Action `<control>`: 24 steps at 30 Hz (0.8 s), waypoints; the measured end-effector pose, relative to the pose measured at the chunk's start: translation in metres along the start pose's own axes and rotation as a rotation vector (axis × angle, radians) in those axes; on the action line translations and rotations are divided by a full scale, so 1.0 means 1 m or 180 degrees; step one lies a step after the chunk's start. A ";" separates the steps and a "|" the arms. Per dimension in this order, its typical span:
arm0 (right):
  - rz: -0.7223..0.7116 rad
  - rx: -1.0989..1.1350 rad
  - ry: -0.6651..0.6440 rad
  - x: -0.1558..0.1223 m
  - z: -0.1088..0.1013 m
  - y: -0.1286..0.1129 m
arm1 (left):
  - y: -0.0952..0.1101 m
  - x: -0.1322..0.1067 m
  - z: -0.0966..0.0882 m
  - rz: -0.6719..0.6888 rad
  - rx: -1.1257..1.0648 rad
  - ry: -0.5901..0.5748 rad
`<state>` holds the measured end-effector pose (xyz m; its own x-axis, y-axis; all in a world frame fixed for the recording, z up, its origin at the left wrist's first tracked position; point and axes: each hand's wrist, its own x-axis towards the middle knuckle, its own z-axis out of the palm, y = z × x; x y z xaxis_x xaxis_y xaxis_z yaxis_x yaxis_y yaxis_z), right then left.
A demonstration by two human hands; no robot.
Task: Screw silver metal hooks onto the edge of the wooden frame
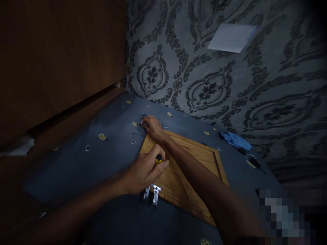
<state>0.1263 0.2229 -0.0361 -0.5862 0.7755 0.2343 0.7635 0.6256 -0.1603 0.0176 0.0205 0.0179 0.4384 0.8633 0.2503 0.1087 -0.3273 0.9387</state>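
Note:
My left hand (144,172) is closed around a screwdriver (158,159), of which only part of the yellow and black handle shows. It is above the near left edge of a wooden cabinet door (201,153) with a recessed panel. Just below this hand, two metal hinges (155,194) sit side by side at the door's edge. My right arm stretches across the door, and my right hand (153,126) is beyond its far left corner. Its fingers are bent together over small dark screws (139,128) on the cloth; what they pinch is too small to make out.
The door lies on a dark blue patterned sheet (114,163). A brown wooden cabinet (63,51) stands at left. Patterned wallpaper (176,61) rises behind, with a white sheet of paper (232,37) against it. A blue cloth (236,140) and a dark tool (252,160) lie at right.

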 end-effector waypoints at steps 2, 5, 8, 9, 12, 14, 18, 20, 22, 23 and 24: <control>-0.0010 0.0094 0.0042 -0.001 0.002 0.001 | 0.001 0.000 0.000 0.0047 0.0018 0.0019; -0.0025 0.0239 0.0099 -0.002 0.006 0.003 | 0.002 0.000 0.000 0.0073 0.0011 0.0014; -0.0055 0.0408 0.0116 0.000 0.009 0.008 | 0.001 -0.001 0.000 0.0054 0.0021 0.0011; -0.0079 0.0474 0.0100 0.001 0.010 0.011 | 0.001 -0.001 0.000 0.0028 0.0024 0.0001; -0.0202 0.0710 -0.0025 0.005 0.011 0.022 | 0.002 -0.001 -0.001 -0.0073 0.0028 -0.0086; -0.0271 0.0868 -0.0115 0.006 0.010 0.029 | 0.002 -0.001 -0.001 -0.0090 0.0037 -0.0116; -0.0247 0.1040 -0.0121 0.003 0.010 0.039 | 0.004 -0.002 -0.002 0.0005 0.0093 -0.0080; -0.0221 0.1058 -0.0058 0.001 0.011 0.040 | 0.004 -0.002 -0.002 0.0013 0.0094 -0.0085; -0.0200 0.1029 0.0029 0.001 0.013 0.041 | 0.004 -0.001 -0.002 0.0024 0.0093 -0.0077; -0.0193 0.0993 0.0071 0.001 0.014 0.040 | 0.004 -0.001 -0.002 0.0040 0.0094 -0.0065; -0.0190 0.0945 0.0105 0.001 0.015 0.040 | 0.004 -0.001 -0.002 0.0045 0.0096 -0.0067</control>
<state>0.1522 0.2499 -0.0569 -0.6148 0.7365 0.2821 0.6126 0.6713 -0.4173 0.0161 0.0188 0.0220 0.4587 0.8503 0.2581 0.1291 -0.3512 0.9274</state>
